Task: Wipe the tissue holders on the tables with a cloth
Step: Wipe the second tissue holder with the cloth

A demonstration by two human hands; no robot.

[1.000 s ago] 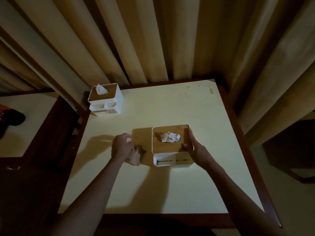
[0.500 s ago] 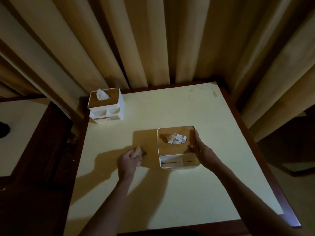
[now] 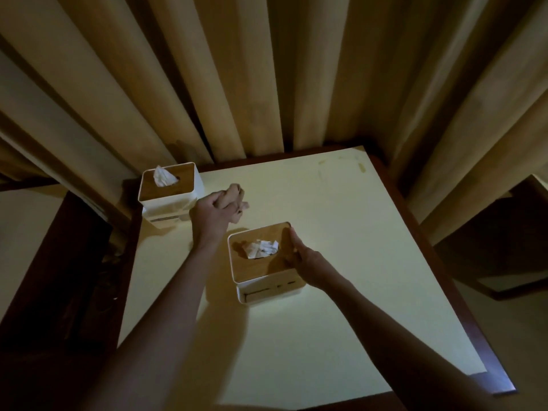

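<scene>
Pale square table (image 3: 341, 232) with dark wood edging, pleated beige curtains (image 3: 267, 69) behind

Left hand (image 3: 211, 215) and right hand (image 3: 305, 259), entering from lower left and lower right of the frame. Both forearms bare to the frame edge. No sleeves, gloves, rings, watch or wristband visible. Dim lighting; finer surface detail indistinct.

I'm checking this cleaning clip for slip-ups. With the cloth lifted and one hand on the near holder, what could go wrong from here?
1. The white tissue holder with a wooden lid stands at the cream table's far-left corner; a wipe might push it off.
2. The crumpled brown cloth in the left hand could snag its upright tissue.
3. The right hand only rests against the near white holder, which may slide.
</scene>
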